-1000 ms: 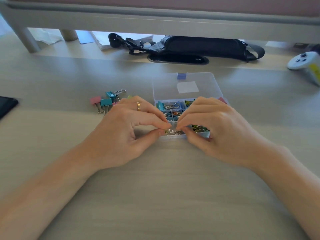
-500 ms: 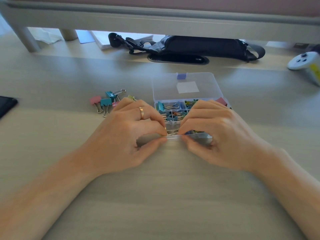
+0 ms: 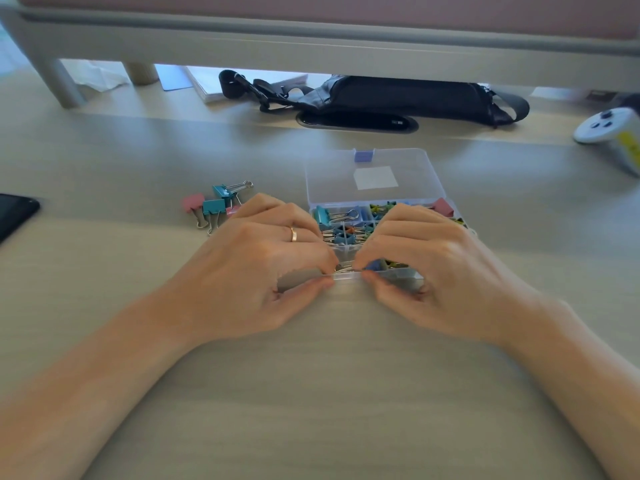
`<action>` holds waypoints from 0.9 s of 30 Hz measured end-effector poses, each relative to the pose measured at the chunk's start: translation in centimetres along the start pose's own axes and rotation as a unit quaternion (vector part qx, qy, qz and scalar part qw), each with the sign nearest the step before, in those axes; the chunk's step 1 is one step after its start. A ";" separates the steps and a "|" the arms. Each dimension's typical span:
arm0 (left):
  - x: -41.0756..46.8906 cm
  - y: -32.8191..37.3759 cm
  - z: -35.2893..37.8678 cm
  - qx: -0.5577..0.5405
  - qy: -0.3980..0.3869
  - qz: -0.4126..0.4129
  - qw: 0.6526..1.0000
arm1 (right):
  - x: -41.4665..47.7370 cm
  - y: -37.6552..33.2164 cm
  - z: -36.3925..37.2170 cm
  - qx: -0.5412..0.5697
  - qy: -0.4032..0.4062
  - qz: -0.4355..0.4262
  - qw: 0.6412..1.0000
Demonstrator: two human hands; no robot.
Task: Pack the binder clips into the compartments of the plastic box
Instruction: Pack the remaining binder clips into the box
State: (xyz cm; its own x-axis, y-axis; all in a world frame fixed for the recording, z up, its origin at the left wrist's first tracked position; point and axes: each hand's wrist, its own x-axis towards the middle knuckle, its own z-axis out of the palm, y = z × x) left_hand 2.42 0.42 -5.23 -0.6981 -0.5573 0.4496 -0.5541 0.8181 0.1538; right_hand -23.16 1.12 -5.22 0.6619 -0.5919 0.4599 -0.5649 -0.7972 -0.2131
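- Left grip (image 3: 256, 268) (gold ring (image 3: 293, 233) on one finger): thumb outside the near wall of the plastic box (image 3: 346, 278), forefinger curled over it from inside; it pinches that wall.
- Right grip (image 3: 440, 268): just beside the left and mirroring it; thumb before the wall, forefinger inside the near compartment, pinching the same wall; whether the wire handles under the fingertips are also caught cannot be told.
- Plastic box: at the centre of the surface (image 3: 311, 393), lid (image 3: 370, 174) laid open flat behind it; binder clips (image 3: 341, 233) in blue, yellow and orange lie in the visible compartments; a blue clip (image 3: 374, 265) lies in the near compartment at the right forefinger; a pink clip (image 3: 443, 206) sits at the far right corner.
- Loose clips (image 3: 214, 204): pink and teal, on the surface left of the box, partly behind the left grip.
- Change from a second ago: both grips have drawn toward the near edge; thumbs then met forefingers above the near compartment, and now sit outside the wall; the blue clip, then hidden, shows; box, lid and loose clips unmoved.
- Elsewhere: dark phone (image 3: 14, 213) at the left edge; black bag (image 3: 398, 97) and white controller (image 3: 613, 133) at the far side.
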 end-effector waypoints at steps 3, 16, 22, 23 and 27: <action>0.1 -0.1 0.0 0.012 0.001 0.015 1.000 | 0.1 0.0 0.0 -0.008 0.005 -0.005 1.000; 0.3 -0.3 0.2 -0.003 0.016 0.007 1.000 | 0.0 0.0 0.2 -0.014 0.005 -0.006 1.000; -0.1 0.0 0.1 -0.006 0.024 0.000 1.000 | -0.2 0.2 0.4 0.010 0.003 -0.003 1.000; -0.1 0.1 0.1 -0.008 0.028 -0.006 1.000 | -0.1 0.2 0.3 0.014 0.005 -0.002 1.000; -0.7 0.0 -1.0 -0.025 0.038 -0.063 0.997 | -0.2 0.1 0.2 0.022 0.006 0.009 1.000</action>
State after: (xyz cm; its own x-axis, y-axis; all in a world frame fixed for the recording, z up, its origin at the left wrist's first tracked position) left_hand 3.35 0.94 -4.64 -0.5873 -0.6447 0.4893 -0.6105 0.7498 0.2552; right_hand -23.25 1.10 -5.49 0.6463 -0.6044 0.4658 -0.5534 -0.7915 -0.2593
